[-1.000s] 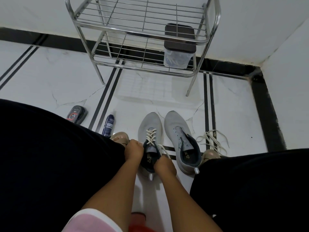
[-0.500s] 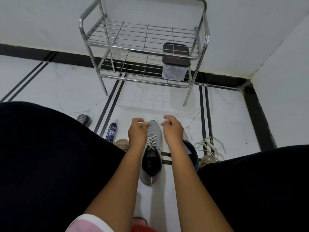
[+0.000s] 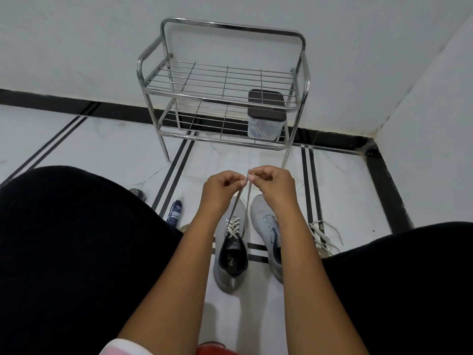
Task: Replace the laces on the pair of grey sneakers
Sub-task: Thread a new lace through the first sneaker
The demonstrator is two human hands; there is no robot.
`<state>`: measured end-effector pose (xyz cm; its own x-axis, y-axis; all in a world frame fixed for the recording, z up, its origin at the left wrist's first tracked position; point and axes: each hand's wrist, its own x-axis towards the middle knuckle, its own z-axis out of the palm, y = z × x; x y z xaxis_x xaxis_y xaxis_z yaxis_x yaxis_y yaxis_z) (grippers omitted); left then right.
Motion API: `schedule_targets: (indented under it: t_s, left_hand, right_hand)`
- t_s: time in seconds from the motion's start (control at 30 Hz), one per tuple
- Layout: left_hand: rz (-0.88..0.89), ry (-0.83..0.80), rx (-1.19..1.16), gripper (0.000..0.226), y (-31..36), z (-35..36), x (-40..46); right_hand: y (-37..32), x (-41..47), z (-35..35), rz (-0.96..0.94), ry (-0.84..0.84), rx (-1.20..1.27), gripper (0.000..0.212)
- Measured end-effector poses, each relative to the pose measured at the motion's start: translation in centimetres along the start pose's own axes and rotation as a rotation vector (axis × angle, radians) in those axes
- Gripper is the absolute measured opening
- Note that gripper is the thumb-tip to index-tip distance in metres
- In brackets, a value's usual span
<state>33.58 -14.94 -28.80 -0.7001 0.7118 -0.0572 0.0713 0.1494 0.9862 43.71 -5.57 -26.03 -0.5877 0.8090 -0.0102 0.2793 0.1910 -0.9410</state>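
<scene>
Two grey sneakers stand side by side on the white floor between my knees. The left sneaker (image 3: 230, 254) carries a cream lace (image 3: 233, 226) crossed through its eyelets. Both ends of that lace run up taut to my hands. My left hand (image 3: 221, 187) pinches one lace end, and my right hand (image 3: 272, 184) pinches the other; the two hands meet above the toes. The right sneaker (image 3: 266, 226) has bare eyelets and is partly hidden by my right forearm.
A loose cream lace (image 3: 323, 235) lies on the floor by my right knee. A blue spray bottle (image 3: 175, 210) and a small dark tin (image 3: 138, 193) lie at the left. A chrome wire rack (image 3: 222, 98) holding a lidded clear box (image 3: 266, 116) stands against the wall.
My hands left the laced sneaker's collar, rose with the lace ends and came together, pulling the lace taut. The camera tilted up, showing more of the rack.
</scene>
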Motion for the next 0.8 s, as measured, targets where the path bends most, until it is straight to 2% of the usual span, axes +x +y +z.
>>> schedule_targets:
  t_s: [0.17,0.4,0.57,0.7,0.8]
  left_hand:
    - [0.022,-0.017,0.025,0.005,0.24,0.04,-0.47]
    - [0.018,-0.049,0.037,0.004,0.08,0.08,-0.41]
    - [0.015,-0.062,0.036,0.002,-0.25,0.17,-0.50]
    - [0.007,-0.058,0.028,0.015,-0.50,0.30,-0.43]
    - [0.005,-0.052,0.030,0.013,-0.52,0.31,-0.37]
  right_hand:
    - [-0.08,-0.14,-0.07,-0.029,-0.032,-0.042,0.011]
    - [0.00,-0.26,-0.11,-0.017,-0.041,0.022,0.005]
    - [0.09,-0.20,-0.20,-0.015,-0.046,0.062,0.014]
    - [0.10,-0.08,-0.13,-0.004,-0.038,0.083,0.011]
    - [0.14,-0.07,-0.19,0.007,-0.051,0.084,0.005]
